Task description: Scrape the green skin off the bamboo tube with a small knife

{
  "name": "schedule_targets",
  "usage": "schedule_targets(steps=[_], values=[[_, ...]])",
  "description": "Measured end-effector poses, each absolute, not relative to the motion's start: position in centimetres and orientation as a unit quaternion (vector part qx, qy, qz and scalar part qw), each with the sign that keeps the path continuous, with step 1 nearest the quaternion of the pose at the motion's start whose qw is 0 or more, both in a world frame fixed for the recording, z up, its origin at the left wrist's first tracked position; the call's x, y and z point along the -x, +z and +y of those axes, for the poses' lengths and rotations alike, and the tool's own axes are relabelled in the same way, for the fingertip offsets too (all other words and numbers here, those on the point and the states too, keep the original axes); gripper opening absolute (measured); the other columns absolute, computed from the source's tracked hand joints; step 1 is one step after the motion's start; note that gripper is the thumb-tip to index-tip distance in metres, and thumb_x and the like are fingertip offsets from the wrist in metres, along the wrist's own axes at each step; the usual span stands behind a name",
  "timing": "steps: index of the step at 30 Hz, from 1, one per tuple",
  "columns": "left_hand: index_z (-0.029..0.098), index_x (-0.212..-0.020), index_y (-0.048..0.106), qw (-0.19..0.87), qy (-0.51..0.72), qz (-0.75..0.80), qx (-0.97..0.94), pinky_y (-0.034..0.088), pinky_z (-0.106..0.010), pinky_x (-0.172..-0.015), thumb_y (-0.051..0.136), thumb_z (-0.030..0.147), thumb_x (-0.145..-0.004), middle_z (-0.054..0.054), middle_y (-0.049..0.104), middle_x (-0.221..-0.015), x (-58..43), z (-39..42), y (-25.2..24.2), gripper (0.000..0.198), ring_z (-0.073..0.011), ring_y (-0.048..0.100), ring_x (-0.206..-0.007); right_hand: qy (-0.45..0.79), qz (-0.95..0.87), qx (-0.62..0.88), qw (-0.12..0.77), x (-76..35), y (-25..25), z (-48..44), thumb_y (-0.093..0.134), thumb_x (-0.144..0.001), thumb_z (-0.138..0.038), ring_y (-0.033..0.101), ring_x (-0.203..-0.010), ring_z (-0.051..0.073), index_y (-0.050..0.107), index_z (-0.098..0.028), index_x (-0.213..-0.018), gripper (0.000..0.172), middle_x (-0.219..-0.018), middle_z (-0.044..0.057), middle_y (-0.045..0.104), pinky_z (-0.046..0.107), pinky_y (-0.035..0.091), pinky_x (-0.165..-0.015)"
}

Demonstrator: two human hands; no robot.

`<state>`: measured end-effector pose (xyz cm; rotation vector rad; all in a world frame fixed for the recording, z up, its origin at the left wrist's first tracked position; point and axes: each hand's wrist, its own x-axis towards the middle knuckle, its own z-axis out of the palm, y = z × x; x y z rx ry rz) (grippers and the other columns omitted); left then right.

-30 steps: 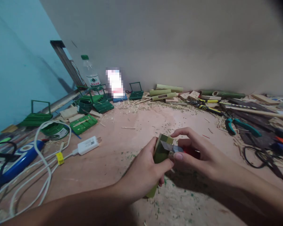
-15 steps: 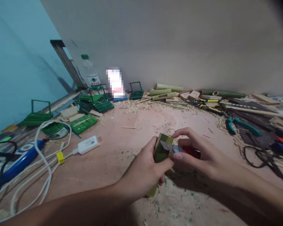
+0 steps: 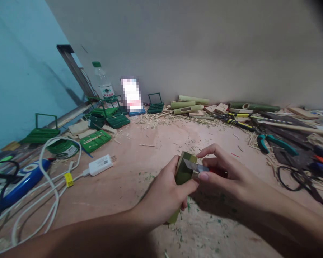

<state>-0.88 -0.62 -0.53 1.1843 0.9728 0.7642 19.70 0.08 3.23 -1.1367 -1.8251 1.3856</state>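
Note:
My left hand (image 3: 163, 195) is wrapped round an upright green bamboo piece (image 3: 183, 173) in the middle of the workbench. My right hand (image 3: 227, 179) grips a utility knife with a red handle (image 3: 218, 172). Its blade (image 3: 191, 165) rests against the upper end of the bamboo piece. Green shavings lie on the bench just below both hands.
A white charger (image 3: 100, 165) with coiled cable and a blue tool (image 3: 18, 182) lie at the left. Green painted bamboo pieces (image 3: 95, 140), a water bottle (image 3: 103, 84) and bamboo tubes (image 3: 187, 104) line the back. Teal pliers (image 3: 277, 142), scissors and other tools crowd the right side.
The hands and the blade have shifted very slightly on the bamboo piece; nothing else has moved.

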Motion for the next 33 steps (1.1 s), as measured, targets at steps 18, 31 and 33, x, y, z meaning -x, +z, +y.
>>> schedule_targets(steps=[18, 31, 33], values=[[0.026, -0.121, 0.058, 0.654, 0.330, 0.434, -0.524, 0.044, -0.022, -0.044, 0.070, 0.031, -0.091, 0.007, 0.057, -0.071, 0.85, -0.76, -0.52, 0.033, -0.0101, 0.052, -0.046, 0.520, -0.675, 0.428, 0.301, -20.10, 2.80, 0.46, 0.063, -0.104, -0.045, 0.056, -0.072, 0.014, 0.056, -0.026, -0.114, 0.023, -0.090, 0.001, 0.070, 0.026, 0.042, -0.061], [0.026, -0.123, 0.056, 0.668, 0.317, 0.430, -0.518, 0.044, -0.022, -0.045, 0.071, 0.034, -0.092, 0.007, 0.055, -0.070, 0.85, -0.80, -0.33, 0.036, -0.0102, 0.053, -0.048, 0.482, -0.695, 0.421, 0.326, -20.07, 3.49, 0.46, 0.061, -0.105, -0.041, 0.060, -0.084, 0.016, 0.062, -0.024, -0.108, 0.017, -0.093, 0.001, 0.070, 0.027, 0.047, -0.073], [0.026, -0.124, 0.055, 0.672, 0.316, 0.429, -0.515, 0.043, -0.022, -0.045, 0.071, 0.033, -0.092, 0.007, 0.056, -0.073, 0.86, -0.90, -0.20, 0.037, -0.0096, 0.053, -0.048, 0.479, -0.695, 0.427, 0.326, -19.98, 3.43, 0.44, 0.061, -0.105, -0.043, 0.060, -0.085, 0.017, 0.063, -0.024, -0.108, 0.020, -0.094, 0.002, 0.070, 0.027, 0.047, -0.073]])
